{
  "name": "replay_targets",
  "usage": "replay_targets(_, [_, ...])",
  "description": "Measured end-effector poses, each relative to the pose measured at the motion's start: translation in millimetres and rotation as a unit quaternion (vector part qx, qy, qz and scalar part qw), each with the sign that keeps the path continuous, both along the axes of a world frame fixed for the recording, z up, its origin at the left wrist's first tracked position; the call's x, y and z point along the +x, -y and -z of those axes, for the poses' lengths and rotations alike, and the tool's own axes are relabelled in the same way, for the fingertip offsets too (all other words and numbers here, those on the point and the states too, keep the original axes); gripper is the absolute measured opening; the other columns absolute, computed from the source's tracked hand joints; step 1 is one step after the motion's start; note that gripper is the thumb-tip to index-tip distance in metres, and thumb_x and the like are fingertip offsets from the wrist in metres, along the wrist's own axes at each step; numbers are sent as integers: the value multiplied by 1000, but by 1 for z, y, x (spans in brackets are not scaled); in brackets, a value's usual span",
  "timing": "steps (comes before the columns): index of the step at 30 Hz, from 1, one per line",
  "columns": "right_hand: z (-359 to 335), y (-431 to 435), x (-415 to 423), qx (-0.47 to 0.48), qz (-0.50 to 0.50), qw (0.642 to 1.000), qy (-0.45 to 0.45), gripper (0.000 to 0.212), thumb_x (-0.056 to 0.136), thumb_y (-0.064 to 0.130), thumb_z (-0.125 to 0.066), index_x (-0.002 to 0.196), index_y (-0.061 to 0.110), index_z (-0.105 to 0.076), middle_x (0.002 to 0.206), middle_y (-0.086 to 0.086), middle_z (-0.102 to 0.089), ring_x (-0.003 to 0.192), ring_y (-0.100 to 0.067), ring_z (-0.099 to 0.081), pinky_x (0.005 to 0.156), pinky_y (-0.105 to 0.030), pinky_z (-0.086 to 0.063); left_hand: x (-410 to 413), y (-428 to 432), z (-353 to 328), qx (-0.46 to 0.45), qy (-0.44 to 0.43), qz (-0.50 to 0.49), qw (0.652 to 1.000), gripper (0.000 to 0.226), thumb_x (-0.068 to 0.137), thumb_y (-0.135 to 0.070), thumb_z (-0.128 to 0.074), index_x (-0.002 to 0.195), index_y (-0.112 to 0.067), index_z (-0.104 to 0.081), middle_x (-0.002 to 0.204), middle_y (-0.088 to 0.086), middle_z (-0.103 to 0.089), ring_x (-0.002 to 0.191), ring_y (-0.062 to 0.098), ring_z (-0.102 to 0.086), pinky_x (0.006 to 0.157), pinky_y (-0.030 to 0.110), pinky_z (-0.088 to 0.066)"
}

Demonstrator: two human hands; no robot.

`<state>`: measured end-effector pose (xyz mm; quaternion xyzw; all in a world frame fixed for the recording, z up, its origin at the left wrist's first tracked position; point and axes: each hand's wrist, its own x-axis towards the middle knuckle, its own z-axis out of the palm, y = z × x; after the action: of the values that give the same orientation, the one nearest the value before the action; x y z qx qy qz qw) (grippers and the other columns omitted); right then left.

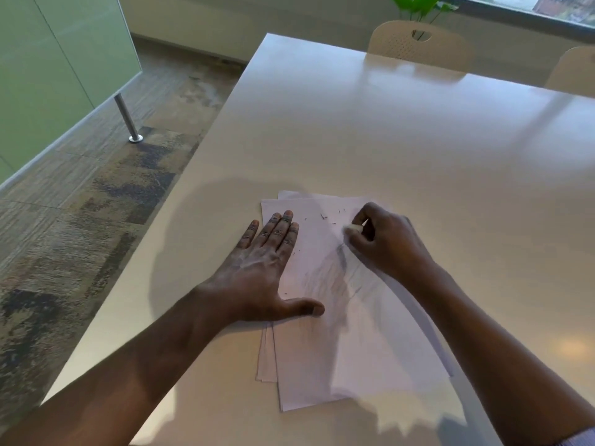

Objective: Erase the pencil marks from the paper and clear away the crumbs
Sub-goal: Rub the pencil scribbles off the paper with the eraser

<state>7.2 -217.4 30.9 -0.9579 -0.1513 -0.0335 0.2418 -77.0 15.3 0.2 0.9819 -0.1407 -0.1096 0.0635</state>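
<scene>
A small stack of white paper sheets (354, 349) lies on the white table (418, 140) in front of me. Grey pencil shading (335, 278) runs across the middle of the top sheet, partly smudged. Dark eraser crumbs (325, 216) lie scattered near the sheet's far edge. My left hand (264, 272) lies flat on the paper's left side, fingers spread, thumb pointing right. My right hand (383, 243) is closed around a small white eraser (354, 227), which touches the paper just beyond the shading.
The table's left edge (180, 201) drops to patterned carpet. Two beige chairs (418, 43) stand at the far side, with a green plant (418, 4) behind. A green glass partition with a metal post (127, 119) stands to the left.
</scene>
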Motion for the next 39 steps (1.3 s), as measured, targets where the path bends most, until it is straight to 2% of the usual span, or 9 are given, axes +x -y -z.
replay_targets(3, [2,1,-8,8,-9,1000,8,15,93,36,-65,95,21,-63,69,9,-61,63,-5,-55,57,-22,-37,-4,-2,-4,-24,4,-2,1000,138,67,-105,-25,157,-15,30,161,0,43,148,12,40,127,43,12])
replay_targets(6, [1,2,-16,20,-23,999,26,15,91,35,-68,98,22,-65,72,10,-62,64,-4,-55,59,-21,-37,-18,-5,-7,-35,18,-10,999,137,69,-104,-25,156,-16,31,160,0,45,148,12,41,127,43,13])
replay_targets(9, [-5,-9,-42,61,-106,992,11,16,92,32,-71,104,22,-67,70,12,-61,60,-1,-57,59,-9,-40,-33,-6,-3,-16,0,-19,1000,139,67,-105,-25,155,-15,33,158,1,48,146,13,43,127,43,15])
replay_targets(14, [2,-30,-80,76,-268,959,-46,15,86,18,-76,98,16,-67,82,8,-64,65,-7,-61,59,-24,-54,-39,-2,0,-4,-11,-31,999,140,62,-106,-18,155,-14,33,159,3,48,146,15,44,127,46,13])
replay_targets(19, [3,-30,-42,49,-200,978,21,11,88,19,-73,94,15,-65,80,4,-65,67,-12,-60,63,-34,-52,-39,-2,-4,23,-18,-24,999,139,65,-105,-20,153,-14,37,157,3,49,146,16,44,126,46,15])
replay_targets(27, [3,-31,-65,50,-273,960,-30,15,85,17,-77,90,16,-63,74,14,-57,65,-3,-57,56,-13,-44,-39,-1,-4,25,-26,-25,999,140,63,-105,-18,153,-13,37,158,4,49,147,17,43,126,47,15])
replay_targets(31, [2,-20,-31,34,-158,987,10,15,85,24,-76,89,19,-62,73,10,-59,62,-5,-55,54,-24,-43,-39,0,-5,18,-21,-32,999,140,60,-106,-13,154,-14,34,160,4,46,147,16,42,126,47,14])
replay_targets(36, [-1,-27,-79,50,-291,954,-51,16,85,17,-75,87,16,-59,74,12,-57,64,-4,-56,56,-13,-39,-38,-1,-3,16,-25,-28,999,141,58,-106,-11,154,-13,34,160,5,45,148,17,42,126,48,13])
replay_targets(39, [2,-22,-57,51,-218,974,-34,15,86,20,-75,88,16,-61,73,11,-57,62,-3,-53,55,-19,-41,-37,-1,-4,29,-32,-22,999,142,57,-107,-9,153,-13,36,159,5,46,147,17,42,126,48,13])
